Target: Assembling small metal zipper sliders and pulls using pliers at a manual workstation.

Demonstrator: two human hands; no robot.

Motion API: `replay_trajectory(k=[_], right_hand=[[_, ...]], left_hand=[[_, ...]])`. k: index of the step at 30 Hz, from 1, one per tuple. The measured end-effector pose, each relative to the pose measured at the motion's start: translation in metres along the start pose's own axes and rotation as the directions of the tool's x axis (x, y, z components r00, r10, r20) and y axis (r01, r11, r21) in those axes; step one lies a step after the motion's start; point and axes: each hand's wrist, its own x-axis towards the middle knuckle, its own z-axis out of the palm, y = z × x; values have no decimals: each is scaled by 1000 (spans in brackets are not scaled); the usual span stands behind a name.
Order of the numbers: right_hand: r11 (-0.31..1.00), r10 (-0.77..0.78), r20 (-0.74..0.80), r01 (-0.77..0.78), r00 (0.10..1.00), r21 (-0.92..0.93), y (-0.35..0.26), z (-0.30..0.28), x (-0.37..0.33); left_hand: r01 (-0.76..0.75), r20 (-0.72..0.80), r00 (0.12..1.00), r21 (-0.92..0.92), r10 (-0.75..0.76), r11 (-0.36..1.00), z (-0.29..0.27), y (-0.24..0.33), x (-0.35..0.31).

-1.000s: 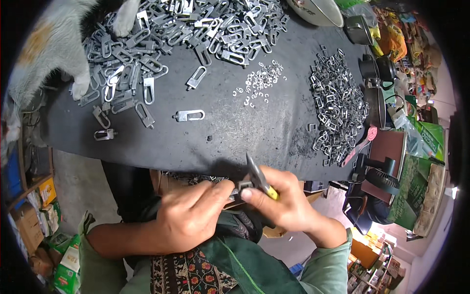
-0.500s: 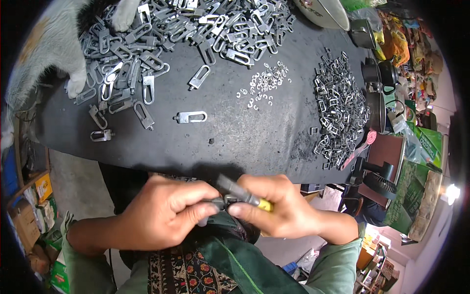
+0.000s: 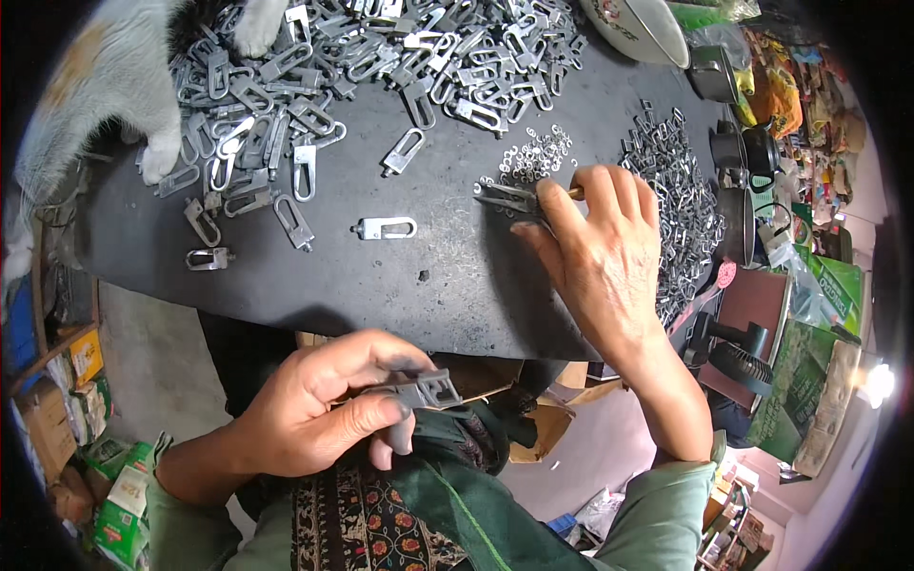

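Over the table's near edge, my left hand [image 3: 319, 409] pinches a grey metal clasp [image 3: 428, 390] between thumb and fingers. A small square frame shows at the clasp's outer end; the rest is partly hidden by the fingers. My right hand [image 3: 614, 247] is out over the table, closed around a pair of pliers [image 3: 514, 198]. The dark jaws point left, at the near side of a scatter of tiny silver C-shaped rings [image 3: 538, 157]. Whether the jaws grip a ring is too small to tell. A single loop-shaped metal clasp [image 3: 386, 228] lies left of the pliers.
A large heap of loop-shaped clasps [image 3: 381, 57] covers the far left of the dark table [image 3: 352, 285]. Small square metal frames [image 3: 681, 219] are piled at the right. A cat [image 3: 105, 95] stands at the left, paws among the clasps. A bowl [image 3: 638, 29] sits far right.
My right hand has moved with the pliers from beside my left hand, forward and right to the tiny rings. My left hand still holds the clasp, its square frame now more exposed.
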Motion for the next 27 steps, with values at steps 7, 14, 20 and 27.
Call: replay_trajectory(k=[7,14,20,27], right_hand=[[999,-22,29,23,999,-29,3,-1,6],[974,-181,65,170,981,147,7,-19,8],[844,-415,28,373,910,386,-4,-40,6],[840,-427,67,369,902,398,-9,-44,3]], left_hand=[[-129,-78,985,255,153,958,-5,-7,1],[-30,-247,966,172,72,985,-8,-5,5],[7,-188,981,-144,-35,990,-9,-10,10],[-45,-179,984,-161,16,986,-5,-15,14]])
